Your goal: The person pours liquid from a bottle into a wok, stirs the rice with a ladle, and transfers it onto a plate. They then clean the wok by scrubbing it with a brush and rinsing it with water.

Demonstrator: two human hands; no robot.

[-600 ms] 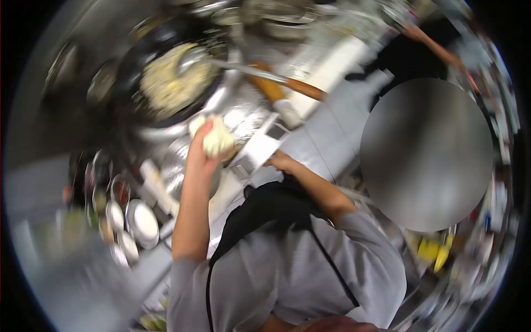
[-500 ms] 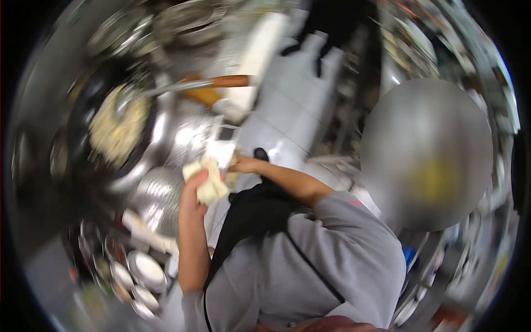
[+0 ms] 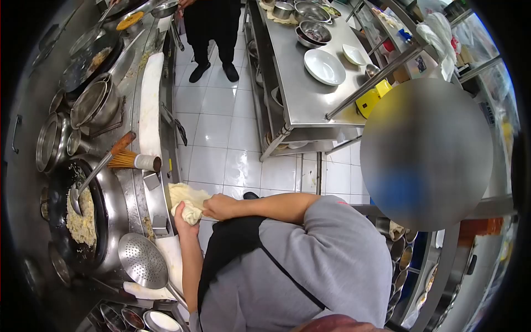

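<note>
A cream cloth [image 3: 185,195] hangs bunched between my hands beside the front edge of the stove counter. My left hand [image 3: 185,222] is closed round its lower bunched part. Fingers curled, my right hand [image 3: 219,207] grips the cloth from the right side. To the left, a black wok [image 3: 100,221] holds fried rice [image 3: 83,224] with egg-coloured bits. A ladle [image 3: 101,167] rests with its bowl in the rice and its wooden handle over the counter. Close to that handle lies a bamboo brush [image 3: 126,160]. A perforated strainer [image 3: 142,260] sits nearer my left forearm.
Another person [image 3: 213,33] in black stands farther up the aisle. A second wok [image 3: 91,61] and metal strainers [image 3: 94,105] line the stove. A steel table [image 3: 304,105] with bowls stands across the tiled floor [image 3: 243,166]. Seasoning containers [image 3: 160,321] are at lower left.
The view has turned and sharpened. The cloth, earlier balled in my left hand, now spreads out more, with my right hand closed on it too. The ladle stays in the wok.
</note>
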